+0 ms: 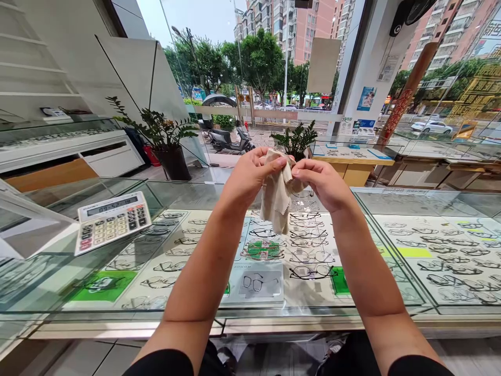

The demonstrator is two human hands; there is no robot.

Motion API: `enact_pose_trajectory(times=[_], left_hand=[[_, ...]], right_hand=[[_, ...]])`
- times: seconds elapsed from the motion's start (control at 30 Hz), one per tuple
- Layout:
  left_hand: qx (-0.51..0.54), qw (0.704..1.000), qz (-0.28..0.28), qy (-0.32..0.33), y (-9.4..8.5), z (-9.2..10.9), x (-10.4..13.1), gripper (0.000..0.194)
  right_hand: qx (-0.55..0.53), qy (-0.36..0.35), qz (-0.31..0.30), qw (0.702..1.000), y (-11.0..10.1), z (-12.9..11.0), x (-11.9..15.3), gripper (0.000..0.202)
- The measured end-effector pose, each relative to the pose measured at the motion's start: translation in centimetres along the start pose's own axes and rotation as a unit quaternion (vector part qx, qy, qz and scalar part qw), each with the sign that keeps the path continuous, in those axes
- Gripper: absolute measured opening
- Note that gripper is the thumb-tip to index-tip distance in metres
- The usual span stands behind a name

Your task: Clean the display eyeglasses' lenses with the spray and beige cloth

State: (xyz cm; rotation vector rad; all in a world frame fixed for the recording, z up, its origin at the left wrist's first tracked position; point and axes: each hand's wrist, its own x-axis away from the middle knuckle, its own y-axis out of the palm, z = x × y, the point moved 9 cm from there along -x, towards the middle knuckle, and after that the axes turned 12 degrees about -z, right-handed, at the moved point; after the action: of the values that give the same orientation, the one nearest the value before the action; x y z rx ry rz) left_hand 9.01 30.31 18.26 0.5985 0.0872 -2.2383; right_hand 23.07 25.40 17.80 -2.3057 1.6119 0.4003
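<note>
Head cam: L hand (250, 175) & R hand (321, 181) pinch cloth (276, 201) (beige).

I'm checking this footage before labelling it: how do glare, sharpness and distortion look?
Head view: the sky looks nearly washed out; reflections streak the glass counter, hazing frames at far left; the calculator and cloth look fairly crisp; apparent wide-angle stretch tilts the far-right building.

2 short black sleeves (162, 363) end above the elbows, leaving both forearms bare.
</note>
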Motion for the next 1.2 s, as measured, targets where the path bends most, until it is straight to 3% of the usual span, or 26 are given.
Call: enact_pose_trajectory(times=[0.17,0.3,0.4,0.53,0.7,0.87,1.03,1.2], left_hand=[[-0.038,0.998,-0.005,0.041,0.1,0.5,-0.3,0.052],[-0.075,0.994,0.043,0.066,-0.2,1.0,0.1,0.05],[-0.096,0.991,0.063,0.075,-0.3,1.3,0.4,0.05],[-0.108,0.989,0.056,0.085,-0.4,1.5,0.4,0.051],[-0.114,0.987,0.055,0.098,-0.9,1.4,0.1,0.048],[-0.105,0.988,0.042,0.107,-1.0,1.1,-0.1,0.042],[-0.079,0.988,0.045,0.122,-1.1,1.2,-0.2,0.041],[-0.031,0.994,0.025,0.101,-0.5,0.8,-0.4,0.045]], right_hand=[[0.021,-0.011,0.006,1.0,-0.1,-0.6,0.3,0.025],[0.099,0.002,-0.004,0.995,0.6,-0.3,0.3,0.039],[0.176,-0.034,0.054,0.982,0.2,-1.0,0.7,0.037],[0.257,-0.133,0.124,0.949,0.0,-3.1,1.8,0.022],[0.204,-0.157,0.18,0.949,-1.1,-3.7,2.3,0.022],[0.109,-0.091,0.095,0.985,-1.2,-1.9,0.7,0.03],[0.131,-0.091,0.054,0.986,-0.8,-1.8,0.2,0.034],[0.076,-0.071,0.015,0.994,-0.1,-1.1,0.0,0.034]])
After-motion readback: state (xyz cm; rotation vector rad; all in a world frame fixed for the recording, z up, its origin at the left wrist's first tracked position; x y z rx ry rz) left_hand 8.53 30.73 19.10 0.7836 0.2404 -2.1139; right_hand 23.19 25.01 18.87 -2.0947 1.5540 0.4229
